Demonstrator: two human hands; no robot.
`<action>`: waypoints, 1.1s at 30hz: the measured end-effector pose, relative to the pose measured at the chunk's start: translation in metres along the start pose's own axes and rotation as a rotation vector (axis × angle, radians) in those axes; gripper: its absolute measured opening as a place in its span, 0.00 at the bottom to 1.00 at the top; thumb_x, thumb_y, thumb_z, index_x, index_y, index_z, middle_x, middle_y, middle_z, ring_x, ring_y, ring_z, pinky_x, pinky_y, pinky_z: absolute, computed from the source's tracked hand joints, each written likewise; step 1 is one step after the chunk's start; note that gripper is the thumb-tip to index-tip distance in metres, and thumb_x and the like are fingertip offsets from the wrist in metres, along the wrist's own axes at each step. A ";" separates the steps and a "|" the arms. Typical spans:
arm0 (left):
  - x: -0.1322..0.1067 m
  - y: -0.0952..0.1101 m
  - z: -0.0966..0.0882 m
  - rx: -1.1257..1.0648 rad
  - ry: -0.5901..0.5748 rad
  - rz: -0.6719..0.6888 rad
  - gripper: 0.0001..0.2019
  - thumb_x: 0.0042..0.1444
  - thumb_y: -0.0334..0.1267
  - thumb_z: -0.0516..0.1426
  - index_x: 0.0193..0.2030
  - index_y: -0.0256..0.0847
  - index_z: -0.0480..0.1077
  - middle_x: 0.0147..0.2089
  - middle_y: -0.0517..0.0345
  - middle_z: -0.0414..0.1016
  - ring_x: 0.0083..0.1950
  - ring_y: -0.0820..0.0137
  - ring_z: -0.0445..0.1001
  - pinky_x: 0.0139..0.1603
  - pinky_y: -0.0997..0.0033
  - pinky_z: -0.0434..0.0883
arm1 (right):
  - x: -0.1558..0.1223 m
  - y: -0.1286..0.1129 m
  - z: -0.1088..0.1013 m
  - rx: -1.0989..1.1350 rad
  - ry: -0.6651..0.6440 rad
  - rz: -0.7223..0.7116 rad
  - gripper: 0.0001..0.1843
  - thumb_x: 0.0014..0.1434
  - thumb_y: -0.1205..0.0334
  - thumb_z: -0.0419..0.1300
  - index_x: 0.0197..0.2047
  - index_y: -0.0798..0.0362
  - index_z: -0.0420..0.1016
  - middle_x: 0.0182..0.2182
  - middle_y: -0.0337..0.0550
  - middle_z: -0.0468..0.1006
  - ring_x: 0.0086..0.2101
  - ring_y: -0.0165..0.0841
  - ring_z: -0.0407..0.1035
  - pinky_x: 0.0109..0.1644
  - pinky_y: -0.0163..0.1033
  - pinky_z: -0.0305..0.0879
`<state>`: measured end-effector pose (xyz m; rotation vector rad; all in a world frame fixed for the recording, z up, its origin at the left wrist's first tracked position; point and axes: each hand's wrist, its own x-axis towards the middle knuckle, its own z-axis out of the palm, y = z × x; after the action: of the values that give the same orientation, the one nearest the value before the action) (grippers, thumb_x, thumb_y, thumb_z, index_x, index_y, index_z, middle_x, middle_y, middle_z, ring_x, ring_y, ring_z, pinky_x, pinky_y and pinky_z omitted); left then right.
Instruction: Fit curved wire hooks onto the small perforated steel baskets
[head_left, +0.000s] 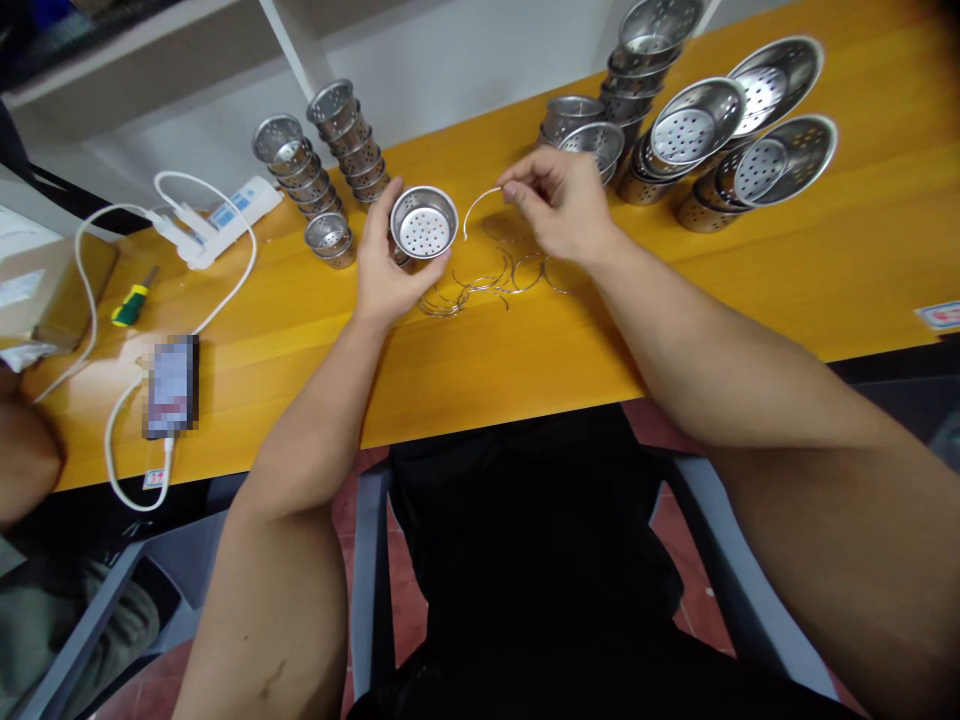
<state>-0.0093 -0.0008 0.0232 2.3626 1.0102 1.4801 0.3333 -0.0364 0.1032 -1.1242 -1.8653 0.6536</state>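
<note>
My left hand (388,268) is wrapped round a small perforated metal cup (424,228), its open mouth facing me and its holed bottom showing. Between thumb and forefinger, my right hand (564,200) pinches one end of a thin curved metal wire (474,208). The free end of that wire hangs just right of the cup's rim, apart from it. On the table below both hands lies a loose heap of similar curved wires (480,285). Part of the cup's outer wall is hidden by my left fingers.
Stacks of perforated cups (349,140) stand at the back left, and larger ones (686,135) at the back right. Left of me are a power strip (232,220), white cables, a green and yellow screwdriver (133,300) and a phone (171,388). Another person's arm (26,455) shows at far left.
</note>
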 end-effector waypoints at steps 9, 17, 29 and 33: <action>0.000 0.049 -0.006 -0.046 -0.219 0.038 0.56 0.56 0.89 0.79 0.79 0.56 0.76 0.96 0.36 0.70 0.97 0.30 0.72 1.00 0.19 0.70 | -0.002 -0.015 0.015 -0.163 -0.038 0.042 0.63 0.75 0.08 0.39 0.86 0.42 0.82 0.56 0.68 0.92 0.62 0.71 0.72 0.65 0.75 0.67; -0.002 0.068 0.000 -0.084 -0.326 -0.010 0.54 0.58 0.82 0.83 0.80 0.55 0.78 0.80 0.43 0.87 0.83 0.37 0.87 0.92 0.27 0.82 | -0.010 -0.030 0.016 -0.182 -0.063 0.062 0.62 0.75 0.06 0.37 0.81 0.38 0.87 0.64 0.63 0.92 0.63 0.67 0.73 0.70 0.73 0.70; 0.000 0.064 -0.001 -0.048 -0.382 0.121 0.55 0.62 0.82 0.80 0.83 0.50 0.76 0.80 0.38 0.85 0.83 0.36 0.85 0.91 0.30 0.82 | -0.009 -0.001 0.024 0.039 -0.024 -0.319 0.28 0.79 0.21 0.77 0.51 0.37 0.93 0.46 0.52 0.90 0.45 0.56 0.84 0.53 0.63 0.86; -0.001 0.062 0.002 -0.053 -0.384 0.137 0.54 0.62 0.83 0.79 0.83 0.51 0.75 0.80 0.39 0.85 0.84 0.35 0.85 0.92 0.28 0.81 | -0.009 -0.002 0.022 0.048 -0.047 -0.305 0.24 0.78 0.27 0.80 0.49 0.38 0.93 0.42 0.51 0.89 0.44 0.56 0.83 0.53 0.63 0.85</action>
<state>0.0204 -0.0481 0.0511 2.5819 0.7184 1.0139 0.3160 -0.0455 0.0898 -0.7774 -1.9971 0.5498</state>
